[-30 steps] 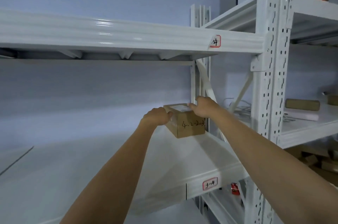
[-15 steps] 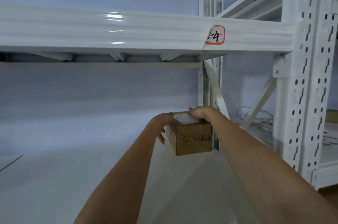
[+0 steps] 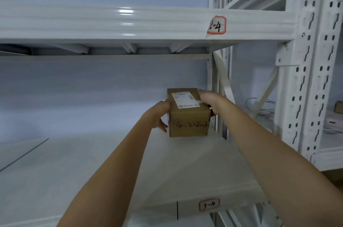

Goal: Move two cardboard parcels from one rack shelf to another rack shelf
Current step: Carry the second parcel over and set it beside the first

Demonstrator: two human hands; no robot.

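A small brown cardboard parcel with a white label on top and handwritten numbers on its front sits at the back right of the white rack shelf. My left hand presses against its left side. My right hand grips its top right edge. Both hands hold the parcel between them. I see only this one parcel.
The shelf above carries a red-edged tag. The lower shelf's front edge has a similar tag. A perforated white upright stands at right. Beyond it, the neighbouring rack holds white cables and small boxes.
The view has dropped and closed in on the shelf. Both hands stay on the parcel, whose top label now faces me more; the left hand grips its side more firmly.
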